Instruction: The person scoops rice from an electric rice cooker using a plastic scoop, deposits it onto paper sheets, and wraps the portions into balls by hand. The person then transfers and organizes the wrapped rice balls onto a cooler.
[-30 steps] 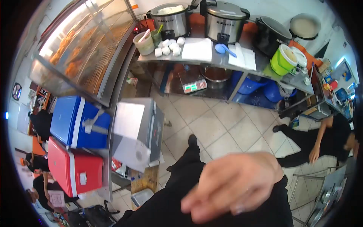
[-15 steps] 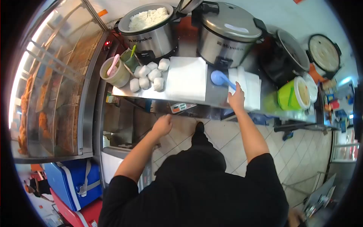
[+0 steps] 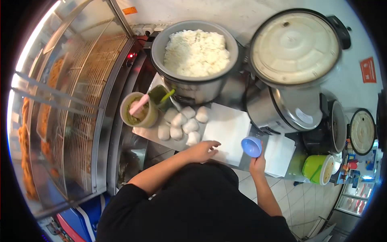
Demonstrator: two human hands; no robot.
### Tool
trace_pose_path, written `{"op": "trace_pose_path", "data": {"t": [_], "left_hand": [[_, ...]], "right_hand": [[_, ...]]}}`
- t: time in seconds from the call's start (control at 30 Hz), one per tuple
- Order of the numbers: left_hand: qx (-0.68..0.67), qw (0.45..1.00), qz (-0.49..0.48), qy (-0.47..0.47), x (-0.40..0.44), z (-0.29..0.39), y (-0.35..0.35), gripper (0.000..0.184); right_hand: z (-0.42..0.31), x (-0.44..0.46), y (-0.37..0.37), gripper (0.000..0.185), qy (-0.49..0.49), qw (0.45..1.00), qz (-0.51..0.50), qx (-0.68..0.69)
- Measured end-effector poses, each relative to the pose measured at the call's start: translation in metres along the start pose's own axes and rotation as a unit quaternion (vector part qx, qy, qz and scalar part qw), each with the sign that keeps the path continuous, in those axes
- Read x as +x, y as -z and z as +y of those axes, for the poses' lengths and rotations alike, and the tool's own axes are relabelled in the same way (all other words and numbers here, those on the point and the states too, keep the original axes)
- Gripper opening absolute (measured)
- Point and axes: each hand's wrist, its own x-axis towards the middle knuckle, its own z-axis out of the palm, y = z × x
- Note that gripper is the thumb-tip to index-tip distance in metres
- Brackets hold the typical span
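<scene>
My right hand (image 3: 258, 162) grips a blue scoop (image 3: 251, 147), its round bowl facing up, above the counter between two stacks of white paper. My left hand (image 3: 205, 151), fingers apart and holding nothing, is over the lower left edge of the left paper stack (image 3: 227, 131). Several wrapped white bundles (image 3: 183, 123) lie just beyond it. An open cooker (image 3: 197, 54) full of white rice stands behind them. The right paper stack (image 3: 278, 153) lies beyond my right hand.
A tub with a pink-handled utensil (image 3: 139, 109) and a green container (image 3: 161, 97) stand left of the bundles. A closed steel cooker (image 3: 282, 109), a raised lid (image 3: 295, 46) and a green bucket (image 3: 318, 168) are at right. A glass display case (image 3: 72, 105) fills the left.
The blue scoop has been lifted from the counter by my right hand. My left hand has moved up to the left paper. The view has shifted closer to the rice cooker.
</scene>
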Motion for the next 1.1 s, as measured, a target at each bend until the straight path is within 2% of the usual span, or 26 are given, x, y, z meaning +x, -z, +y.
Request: {"op": "trace_pose_path", "data": {"t": [0.07, 0.17, 0.2, 0.23, 0.27, 0.3, 0.33, 0.37, 0.4, 0.47, 0.53, 0.6, 0.83, 1.0, 1.1], "left_hand": [[-0.049, 0.988, 0.129, -0.065, -0.022, 0.021, 0.07, 0.032], [-0.186, 0.926, 0.321, -0.066, -0.04, 0.009, 0.155, 0.03], [-0.191, 0.928, 0.311, -0.069, -0.041, 0.001, 0.181, 0.03], [-0.222, 0.903, 0.365, -0.051, -0.041, -0.008, 0.203, 0.035], [-0.253, 0.872, 0.418, -0.03, -0.04, -0.016, 0.22, 0.041], [-0.262, 0.874, 0.409, -0.027, -0.037, -0.019, 0.232, 0.041], [-0.279, 0.88, 0.383, -0.026, -0.035, -0.018, 0.244, 0.05], [-0.294, 0.886, 0.358, -0.027, -0.032, -0.018, 0.256, 0.059], [-0.3, 0.887, 0.351, -0.028, -0.03, -0.018, 0.265, 0.059], [-0.282, 0.904, 0.313, -0.074, -0.026, -0.02, 0.274, 0.069], [-0.297, 0.908, 0.287, -0.069, -0.025, -0.034, 0.282, 0.071], [-0.24, 0.931, 0.261, -0.091, -0.028, -0.04, 0.288, 0.07], [-0.192, 0.962, 0.166, -0.105, -0.036, -0.045, 0.31, 0.08], [-0.198, 0.957, 0.17, -0.127, -0.034, -0.049, 0.305, 0.084], [-0.19, 0.959, 0.16, -0.133, -0.032, -0.056, 0.308, 0.084]], "right_hand": [[-0.091, 0.036, 0.002, 0.071, 0.03, 0.997, -0.066, 0.024], [-0.247, 0.149, 0.011, 0.068, 0.051, 0.989, -0.136, 0.01], [-0.277, 0.191, 0.005, 0.066, 0.111, 0.988, -0.104, -0.02], [-0.302, 0.232, -0.004, 0.064, 0.171, 0.981, -0.075, -0.051], [-0.325, 0.271, -0.013, 0.058, 0.17, 0.974, -0.082, -0.129], [-0.354, 0.305, -0.026, 0.054, 0.079, 0.964, -0.126, -0.22], [-0.363, 0.336, -0.044, 0.053, 0.049, 0.947, -0.142, -0.284], [-0.361, 0.36, -0.064, 0.051, 0.06, 0.926, -0.148, -0.341], [-0.353, 0.375, -0.084, 0.051, 0.054, 0.924, -0.148, -0.348], [-0.339, 0.396, -0.118, 0.055, 0.052, 0.874, -0.182, -0.447], [-0.354, 0.393, -0.137, 0.057, 0.015, 0.868, -0.194, -0.457], [-0.359, 0.401, -0.15, 0.059, -0.014, 0.859, -0.209, -0.468], [-0.346, 0.425, -0.173, 0.057, 0.003, 0.871, -0.284, -0.4], [-0.34, 0.43, -0.191, 0.049, 0.018, 0.882, -0.3, -0.362], [-0.35, 0.43, -0.204, 0.044, 0.022, 0.868, -0.351, -0.349]]}}
